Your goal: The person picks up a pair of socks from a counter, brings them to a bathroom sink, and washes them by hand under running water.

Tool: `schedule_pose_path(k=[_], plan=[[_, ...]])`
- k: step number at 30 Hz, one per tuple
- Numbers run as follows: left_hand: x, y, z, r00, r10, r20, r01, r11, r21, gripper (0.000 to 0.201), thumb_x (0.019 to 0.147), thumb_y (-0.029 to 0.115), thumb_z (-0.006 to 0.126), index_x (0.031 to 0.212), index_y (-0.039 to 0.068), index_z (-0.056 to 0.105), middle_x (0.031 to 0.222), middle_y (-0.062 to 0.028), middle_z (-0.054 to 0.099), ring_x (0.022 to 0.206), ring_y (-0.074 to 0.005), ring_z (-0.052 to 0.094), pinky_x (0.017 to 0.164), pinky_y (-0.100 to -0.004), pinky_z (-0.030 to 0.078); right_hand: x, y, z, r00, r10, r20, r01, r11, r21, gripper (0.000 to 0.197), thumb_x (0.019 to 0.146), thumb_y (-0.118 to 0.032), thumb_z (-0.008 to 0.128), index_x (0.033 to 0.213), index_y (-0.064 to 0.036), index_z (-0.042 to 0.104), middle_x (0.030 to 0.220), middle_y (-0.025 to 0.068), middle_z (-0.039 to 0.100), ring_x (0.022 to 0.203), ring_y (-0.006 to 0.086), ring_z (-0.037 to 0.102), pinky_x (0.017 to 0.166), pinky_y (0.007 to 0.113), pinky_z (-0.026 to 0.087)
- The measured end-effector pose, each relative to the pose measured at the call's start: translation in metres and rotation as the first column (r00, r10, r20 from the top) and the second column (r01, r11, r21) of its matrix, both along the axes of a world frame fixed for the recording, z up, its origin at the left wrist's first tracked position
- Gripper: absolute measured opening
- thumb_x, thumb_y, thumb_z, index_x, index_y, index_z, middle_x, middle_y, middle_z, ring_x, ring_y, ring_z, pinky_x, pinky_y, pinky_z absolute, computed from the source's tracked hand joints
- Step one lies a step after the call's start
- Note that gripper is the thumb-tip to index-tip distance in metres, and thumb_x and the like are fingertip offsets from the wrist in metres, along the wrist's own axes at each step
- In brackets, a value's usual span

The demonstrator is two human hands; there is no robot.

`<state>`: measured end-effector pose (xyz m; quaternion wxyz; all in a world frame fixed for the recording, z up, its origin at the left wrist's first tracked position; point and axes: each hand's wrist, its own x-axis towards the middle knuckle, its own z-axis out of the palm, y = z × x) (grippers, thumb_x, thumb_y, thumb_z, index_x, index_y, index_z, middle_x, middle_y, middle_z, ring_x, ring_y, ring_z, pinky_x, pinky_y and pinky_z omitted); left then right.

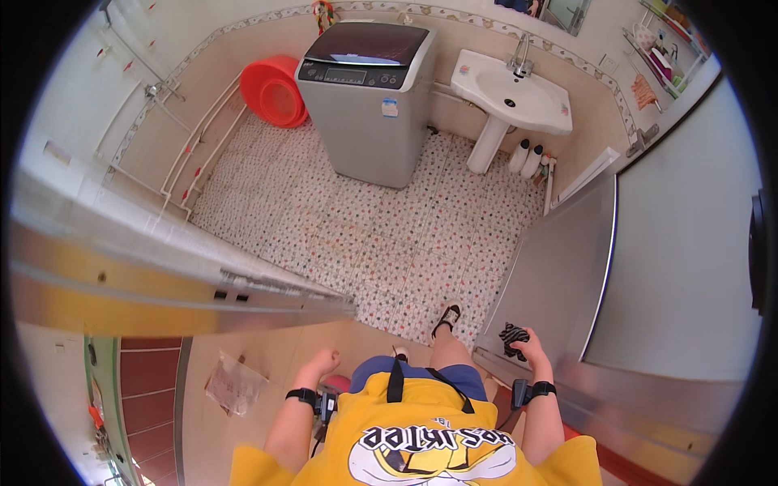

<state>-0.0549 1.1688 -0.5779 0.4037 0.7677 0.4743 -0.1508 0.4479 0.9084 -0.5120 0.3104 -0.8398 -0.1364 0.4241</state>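
In my right hand (535,350) is a crumpled black cloth with light stripes (514,340), gripped by the fingers beside the grey door (559,259). My left hand (327,361) hangs low on the left, curled into a fist with nothing seen in it. Ahead stands a grey washing machine (365,130), its dark lid down. To its right is a white pedestal sink (478,81) with a metal tap (519,61). Both hands are well apart from the machine and the sink.
Red plastic basins (253,85) lean left of the machine. White bottles (519,155) stand by the sink's pedestal. A door frame (267,304) borders my left, the open door my right. Speckled tiles (365,235) cover the floor; one foot (447,317) is on them. Pipes (186,154) line the left wall.
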Motion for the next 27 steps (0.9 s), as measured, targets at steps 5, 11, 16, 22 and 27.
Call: schedule_pose_path(k=[5,11,16,22,27], plan=[[0.037,0.034,-0.007,0.982,0.160,-0.105,-0.171,0.980,-0.106,0.036,0.073,0.021,0.055,0.105,0.005,0.059,0.095,-0.0196,0.062,0.089,-0.0318,0.059,0.079,-0.0367,0.047,0.086,0.078,-0.018,0.995,-0.098,-0.015,0.099,0.989,0.108,0.051,0.057,-0.004,0.069,0.105,-0.0064,0.050,0.087,0.0083,0.058,0.079,0.0195,0.055,0.068,0.031,0.045],[0.166,0.095,0.026,0.989,-0.037,-0.140,0.026,0.996,-0.085,0.037,0.074,0.022,0.054,0.106,0.005,0.058,0.098,-0.0198,0.061,0.092,-0.0329,0.057,0.081,-0.0370,0.046,0.168,0.156,-0.004,0.990,-0.109,-0.084,0.119,0.984,0.129,0.057,0.059,-0.008,0.069,0.111,-0.0053,0.047,0.095,0.0112,0.056,0.085,0.0214,0.055,0.071,0.032,0.044],[0.274,0.156,0.050,0.991,0.109,0.079,-0.108,0.994,-0.012,0.029,0.078,0.019,0.052,0.102,0.003,0.056,0.095,-0.0186,0.061,0.086,-0.0350,0.058,0.074,-0.0395,0.047,0.218,0.191,0.002,0.992,-0.107,-0.069,0.116,0.984,0.134,0.054,0.060,-0.007,0.068,0.109,-0.0060,0.047,0.091,0.0075,0.056,0.082,0.0178,0.054,0.070,0.031,0.044],[0.344,0.219,0.071,0.999,0.002,0.047,-0.003,1.000,0.022,0.032,0.079,0.019,0.054,0.106,0.003,0.056,0.084,-0.0160,0.063,0.081,-0.0297,0.060,0.071,-0.0357,0.048,0.267,0.228,0.000,0.989,-0.121,-0.082,0.131,0.983,0.129,0.058,0.060,-0.009,0.069,0.113,-0.0060,0.046,0.095,0.0092,0.055,0.086,0.0198,0.053,0.073,0.032,0.042],[0.376,0.286,0.055,0.999,-0.008,0.031,0.008,1.000,0.019,0.033,0.078,0.021,0.054,0.105,0.003,0.057,0.089,-0.0169,0.063,0.084,-0.0312,0.059,0.073,-0.0367,0.047,0.307,0.294,0.035,0.978,-0.158,-0.136,0.171,0.981,0.091,0.059,0.063,-0.008,0.068,0.117,-0.0069,0.044,0.105,0.0136,0.054,0.093,0.0238,0.053,0.076,0.033,0.043]])
